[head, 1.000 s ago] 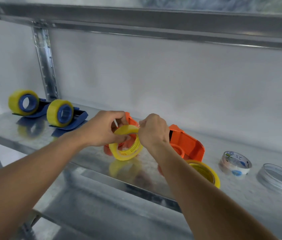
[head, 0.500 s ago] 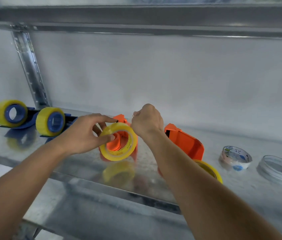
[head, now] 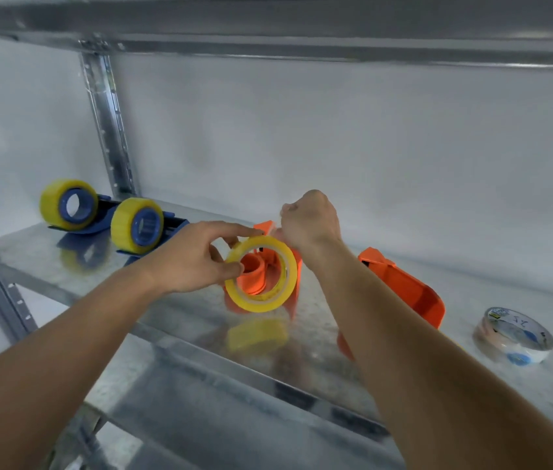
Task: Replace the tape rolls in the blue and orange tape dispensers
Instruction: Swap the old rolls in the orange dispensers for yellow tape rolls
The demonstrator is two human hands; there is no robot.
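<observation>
Two bare forearms, no sleeves — left hand (head: 193, 257), right hand (head: 310, 220)

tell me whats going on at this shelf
A person is loading tape dispensers on a metal shelf. The left hand holds a yellow tape roll in front of an orange dispenser, while the right hand pinches something above it. Two blue dispensers already carry yellow rolls.

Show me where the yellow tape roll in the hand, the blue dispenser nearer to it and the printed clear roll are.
yellow tape roll (head: 257, 305), head view, lower front rim.
nearer blue dispenser (head: 146, 226), head view, blue hub.
printed clear tape roll (head: 519, 347), head view, side wall.
</observation>
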